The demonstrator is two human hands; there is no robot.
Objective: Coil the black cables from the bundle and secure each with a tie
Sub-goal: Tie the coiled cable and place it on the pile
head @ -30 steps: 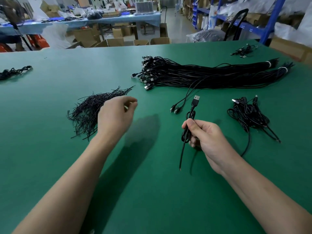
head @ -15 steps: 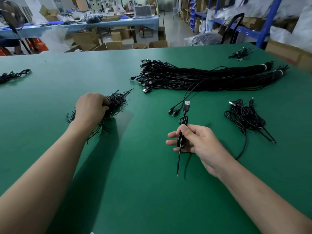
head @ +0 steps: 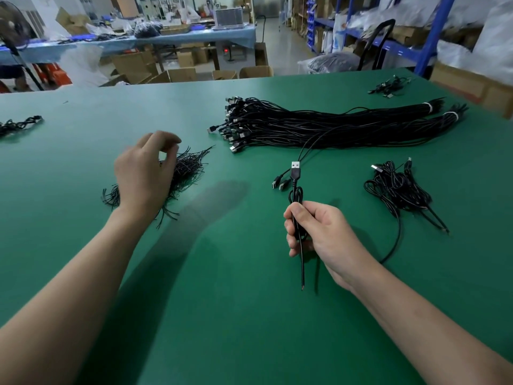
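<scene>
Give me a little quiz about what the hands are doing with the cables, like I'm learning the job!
1. True or false: the right hand is empty.
2. The left hand is over: A) the pile of ties B) scissors C) a tape roll.
3. Fill in: the big cable bundle lies on a ____ table.

Key: 1 false, it grips a coiled cable. 2 A. 3 green.

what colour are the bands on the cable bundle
White: the bands wrap the right end of the black bundle, seen in the head view.
</scene>
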